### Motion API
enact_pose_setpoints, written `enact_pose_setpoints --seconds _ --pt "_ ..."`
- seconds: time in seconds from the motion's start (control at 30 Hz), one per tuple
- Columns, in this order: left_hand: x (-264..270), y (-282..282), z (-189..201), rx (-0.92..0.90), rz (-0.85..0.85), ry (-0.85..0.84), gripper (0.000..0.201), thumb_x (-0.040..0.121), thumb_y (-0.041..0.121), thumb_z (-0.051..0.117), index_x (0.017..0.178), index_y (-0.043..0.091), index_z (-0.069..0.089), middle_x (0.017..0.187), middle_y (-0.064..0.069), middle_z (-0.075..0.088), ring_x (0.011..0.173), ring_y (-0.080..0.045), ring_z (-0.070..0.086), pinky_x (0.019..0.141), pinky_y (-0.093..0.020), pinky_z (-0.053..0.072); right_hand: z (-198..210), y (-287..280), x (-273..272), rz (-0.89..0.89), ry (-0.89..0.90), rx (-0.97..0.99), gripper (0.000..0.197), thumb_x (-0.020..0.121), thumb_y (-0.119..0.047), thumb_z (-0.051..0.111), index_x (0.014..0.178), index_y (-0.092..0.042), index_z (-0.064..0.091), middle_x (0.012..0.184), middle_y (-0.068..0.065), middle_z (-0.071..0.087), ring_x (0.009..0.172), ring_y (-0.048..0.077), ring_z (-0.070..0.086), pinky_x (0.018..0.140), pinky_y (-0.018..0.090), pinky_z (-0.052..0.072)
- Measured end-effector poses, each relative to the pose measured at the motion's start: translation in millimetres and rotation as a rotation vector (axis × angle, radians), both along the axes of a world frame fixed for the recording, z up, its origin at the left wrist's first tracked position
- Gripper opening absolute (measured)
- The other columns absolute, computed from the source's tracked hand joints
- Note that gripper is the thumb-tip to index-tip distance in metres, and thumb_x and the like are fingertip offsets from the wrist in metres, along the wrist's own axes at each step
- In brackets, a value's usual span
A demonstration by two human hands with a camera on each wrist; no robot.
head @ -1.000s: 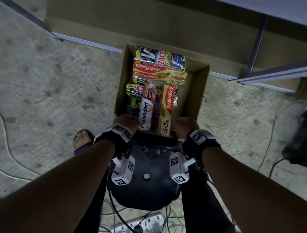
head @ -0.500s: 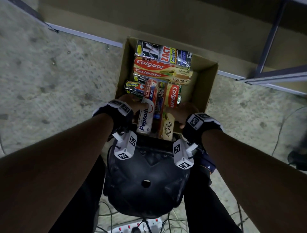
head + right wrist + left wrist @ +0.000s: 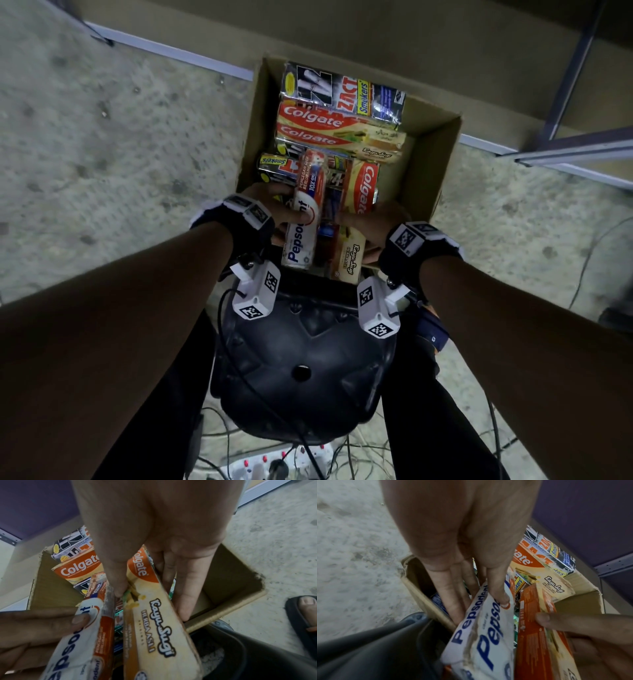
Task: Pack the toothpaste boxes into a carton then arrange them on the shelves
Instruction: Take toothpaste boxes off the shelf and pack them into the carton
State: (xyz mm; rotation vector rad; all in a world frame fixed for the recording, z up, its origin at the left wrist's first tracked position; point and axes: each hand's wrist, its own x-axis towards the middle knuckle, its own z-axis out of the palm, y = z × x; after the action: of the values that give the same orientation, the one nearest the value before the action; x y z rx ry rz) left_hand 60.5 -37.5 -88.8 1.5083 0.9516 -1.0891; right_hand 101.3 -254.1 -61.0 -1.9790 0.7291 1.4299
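While the left hand (image 3: 274, 209) grasps the white Pepsodent box (image 3: 303, 226) with its thumb across the printed face and its fingers (image 3: 453, 595) running down the box's outer side, the right hand (image 3: 373, 226) grasps the Colgate Kayu Sugi box (image 3: 356, 222) in the same way, thumb (image 3: 118, 577) on the inner edge and fingers (image 3: 185, 588) along the outer side. The two boxes stand tilted side by side between the hands, their far ends down inside the carton (image 3: 431, 164) and their near ends sticking up over the carton's near rim, which the left wrist view shows just under the left fingers. Between the two grips lie more boxes whose labels are too hidden to read. Beyond the fingertips, further into the carton, two Colgate boxes (image 3: 329, 132) lie flat across its width, and past them a black Zact Smokers box (image 3: 342, 92) rests against the far wall; another Smokers box (image 3: 274, 164) lies just beyond the left hand. To the right of the right hand part of the carton floor shows bare. The carton sits on a grey concrete floor (image 3: 102, 154), its far side against the foot of a shelf frame (image 3: 568, 150). Behind the wrists is a black stool seat (image 3: 301, 370), and behind that a power strip (image 3: 274, 462) with cables.
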Motion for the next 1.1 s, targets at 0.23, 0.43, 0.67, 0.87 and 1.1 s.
enact_pose_setpoints --seconds 0.23,0.43,0.67,0.87,1.1 --pt "3.8 -4.4 56.4 0.024 0.066 -0.135 0.031 0.068 0.023 0.089 0.083 0.042 0.070 0.098 -0.003 0.075 0.087 -0.030 0.074 0.074 -0.054 0.060 48.5 -0.7 7.6 -0.121 -0.044 0.016 0.065 0.034 -0.052 0.084 0.092 -0.028 0.069 0.090 0.004 0.075 0.083 0.032 0.072 0.075 0.052 0.060" --pt "3.0 -7.0 123.8 -0.014 0.222 -0.231 0.048 0.075 0.009 0.084 0.114 0.030 0.065 0.094 0.005 0.072 0.068 -0.010 0.073 0.052 -0.031 0.058 118.8 0.6 10.5 -0.161 -0.202 0.031 0.063 0.066 -0.027 0.086 0.122 -0.022 0.057 0.105 -0.003 0.069 0.093 0.025 0.068 0.083 0.045 0.059" --pt "-8.5 -5.9 220.0 -0.049 0.225 -0.301 0.056 0.077 0.008 0.082 0.127 0.023 0.063 0.102 0.000 0.074 0.089 -0.019 0.072 0.069 -0.039 0.061 214.9 -1.5 5.0 -0.126 -0.284 0.047 0.059 0.071 -0.028 0.084 0.124 -0.024 0.057 0.110 -0.002 0.070 0.096 0.025 0.068 0.084 0.045 0.059" --pt "-24.7 -3.9 304.9 -0.129 0.308 -0.369 0.059 0.080 0.000 0.077 0.133 0.019 0.060 0.091 0.006 0.077 0.075 -0.006 0.073 0.053 -0.026 0.057 304.8 -3.0 -7.6 -0.120 -0.326 0.092 0.054 0.070 -0.022 0.085 0.116 -0.025 0.056 0.111 -0.003 0.069 0.098 0.021 0.068 0.085 0.045 0.059" --pt "-40.6 -3.5 403.6 -0.178 0.358 -0.467 0.060 0.078 -0.001 0.078 0.133 0.020 0.061 0.093 0.004 0.077 0.084 -0.014 0.075 0.059 -0.028 0.059 406.9 -12.4 -23.5 -0.160 -0.339 0.192 0.047 0.075 -0.015 0.083 0.115 -0.022 0.060 0.108 -0.002 0.070 0.096 0.018 0.068 0.089 0.045 0.057"
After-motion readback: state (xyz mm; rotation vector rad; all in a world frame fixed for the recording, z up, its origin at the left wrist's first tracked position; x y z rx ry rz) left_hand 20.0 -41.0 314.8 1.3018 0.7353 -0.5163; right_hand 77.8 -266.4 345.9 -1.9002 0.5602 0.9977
